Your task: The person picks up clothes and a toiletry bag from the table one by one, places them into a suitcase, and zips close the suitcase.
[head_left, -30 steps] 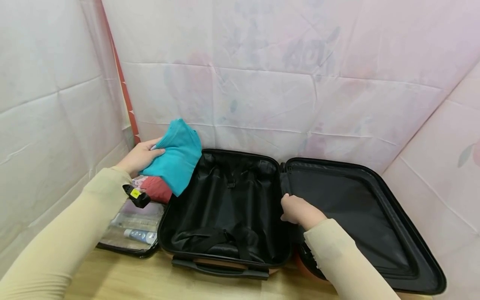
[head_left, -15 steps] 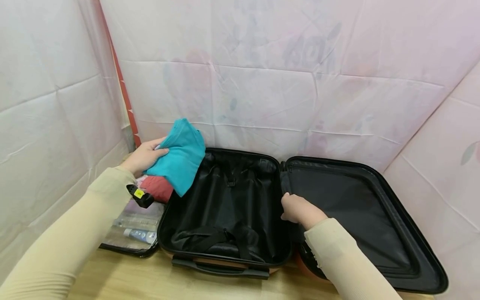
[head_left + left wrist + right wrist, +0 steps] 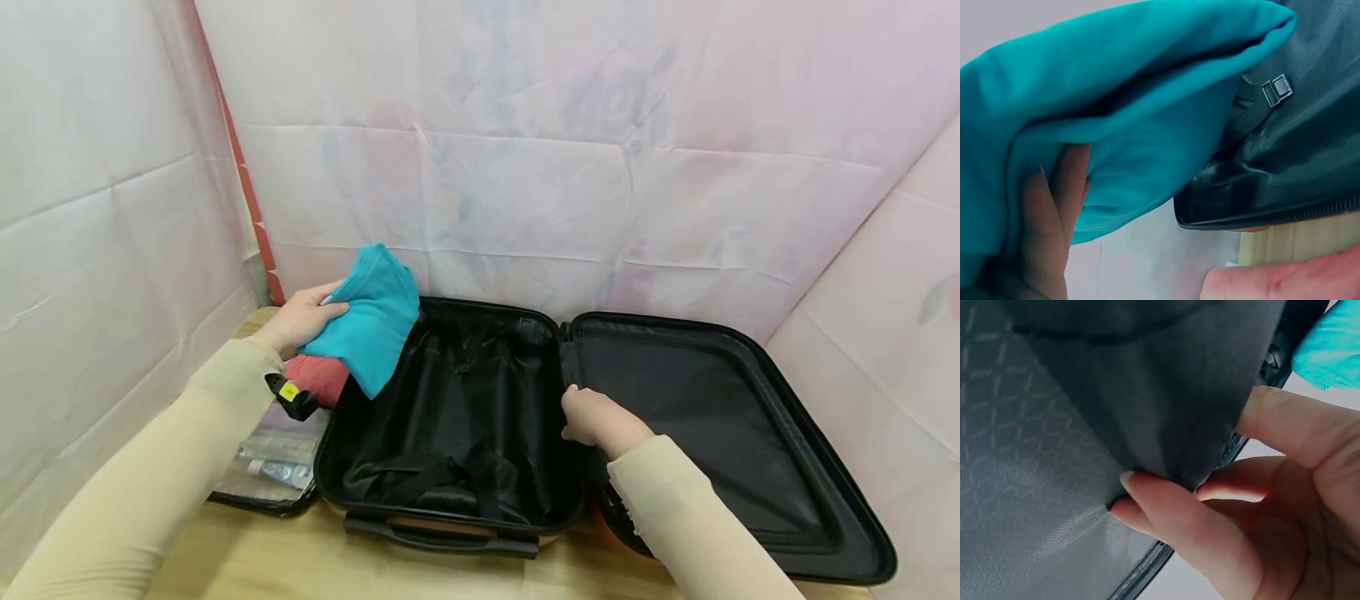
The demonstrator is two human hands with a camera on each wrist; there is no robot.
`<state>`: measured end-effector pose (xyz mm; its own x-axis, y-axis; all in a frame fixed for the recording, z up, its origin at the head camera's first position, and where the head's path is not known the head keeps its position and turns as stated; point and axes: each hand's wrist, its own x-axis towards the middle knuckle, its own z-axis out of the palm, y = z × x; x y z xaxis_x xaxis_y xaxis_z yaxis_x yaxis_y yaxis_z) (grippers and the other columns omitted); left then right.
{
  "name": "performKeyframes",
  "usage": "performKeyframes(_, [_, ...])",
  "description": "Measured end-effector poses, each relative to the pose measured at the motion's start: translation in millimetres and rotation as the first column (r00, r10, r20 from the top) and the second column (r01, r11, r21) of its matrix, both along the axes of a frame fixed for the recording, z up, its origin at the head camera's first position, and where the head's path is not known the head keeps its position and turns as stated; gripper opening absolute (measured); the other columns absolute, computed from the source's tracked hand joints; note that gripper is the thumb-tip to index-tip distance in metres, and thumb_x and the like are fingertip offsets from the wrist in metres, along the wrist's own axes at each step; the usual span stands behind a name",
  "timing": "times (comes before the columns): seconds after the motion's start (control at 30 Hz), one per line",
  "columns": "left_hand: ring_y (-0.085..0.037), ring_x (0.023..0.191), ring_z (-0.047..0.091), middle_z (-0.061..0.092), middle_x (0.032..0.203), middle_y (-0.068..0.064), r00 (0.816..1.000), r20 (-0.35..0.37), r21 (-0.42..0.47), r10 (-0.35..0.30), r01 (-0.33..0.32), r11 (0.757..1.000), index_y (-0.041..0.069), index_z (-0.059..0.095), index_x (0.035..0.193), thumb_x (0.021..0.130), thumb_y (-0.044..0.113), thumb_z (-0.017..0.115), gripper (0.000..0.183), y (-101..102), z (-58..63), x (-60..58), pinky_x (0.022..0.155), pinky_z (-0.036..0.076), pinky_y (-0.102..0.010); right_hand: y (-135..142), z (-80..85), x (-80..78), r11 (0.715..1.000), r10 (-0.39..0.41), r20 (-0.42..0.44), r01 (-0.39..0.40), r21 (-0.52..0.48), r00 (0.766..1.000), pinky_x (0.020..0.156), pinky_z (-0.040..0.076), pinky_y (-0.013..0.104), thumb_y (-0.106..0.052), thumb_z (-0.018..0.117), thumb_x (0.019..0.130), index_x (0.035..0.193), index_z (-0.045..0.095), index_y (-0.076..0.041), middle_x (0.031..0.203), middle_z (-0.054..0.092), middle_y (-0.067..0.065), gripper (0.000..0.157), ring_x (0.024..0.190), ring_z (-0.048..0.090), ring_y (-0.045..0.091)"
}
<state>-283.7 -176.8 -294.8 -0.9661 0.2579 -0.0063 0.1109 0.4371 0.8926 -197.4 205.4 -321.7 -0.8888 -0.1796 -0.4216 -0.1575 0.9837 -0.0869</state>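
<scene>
My left hand (image 3: pixel 300 321) grips a folded teal garment (image 3: pixel 375 317) above the left edge of an open black-lined suitcase (image 3: pixel 435 408). The left wrist view shows fingers (image 3: pixel 1072 181) tucked against the folds of the teal garment (image 3: pixel 1154 156). My right hand (image 3: pixel 600 421) is at the hinge side, where the two halves meet. Close up in the right wrist view, the right hand (image 3: pixel 1260 512) pinches the dark fabric lining (image 3: pixel 1166 412) between thumb and fingers. The lid half (image 3: pixel 705 433) lies spread out to the right.
Left of the suitcase, a red folded cloth (image 3: pixel 318 379) lies partly under the teal garment. In front of it is a clear-topped, black-edged case (image 3: pixel 262 487) with a blue and white tube (image 3: pixel 281 472) inside. Light fabric walls (image 3: pixel 510 183) stand behind and at both sides.
My left hand has shifted slightly to the right, bringing the teal garment a little farther over the suitcase. The right hand stays at the hinge.
</scene>
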Motion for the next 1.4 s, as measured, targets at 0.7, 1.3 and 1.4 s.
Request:
performKeyframes(0.7, [-0.021,0.113,0.037,0.035,0.13,-0.006,1.0,-0.017,0.014,-0.02,0.021,1.0,0.024,0.032,0.131,0.088,0.022,0.046,0.046,18.4,-9.7,-2.9,0.089,0.032,-0.04,1.2,-1.8,-1.6,1.0,0.024,-0.022,-0.024,0.015,0.999,0.065,0.042,0.036,-0.012,0.059,0.079,0.124,0.024,0.017,0.102,0.051,0.027,0.064,0.077,0.054,0.028])
performKeyframes(1.3, [-0.022,0.116,0.033,0.032,0.132,-0.006,0.999,0.0,0.016,-0.049,0.049,0.999,0.023,0.028,0.133,0.088,0.023,0.045,0.047,33.3,-11.1,-2.5,0.092,0.029,-0.04,-0.2,-1.5,-1.4,1.0,0.028,-0.022,-0.027,0.014,0.999,0.07,0.043,0.038,-0.011,0.058,0.079,0.124,0.025,0.018,0.103,0.051,0.027,0.063,0.082,0.054,0.03])
performKeyframes(1.4, [-0.023,0.118,0.03,0.031,0.133,-0.005,0.998,0.013,0.032,-0.055,0.054,0.998,0.025,0.028,0.133,0.088,0.022,0.045,0.047,36.3,-11.6,-1.4,0.093,0.026,-0.041,0.2,-2.1,-1.7,1.0,0.028,-0.021,-0.027,0.016,0.999,0.069,0.043,0.038,-0.012,0.058,0.08,0.124,0.024,0.018,0.103,0.05,0.027,0.063,0.081,0.054,0.029])
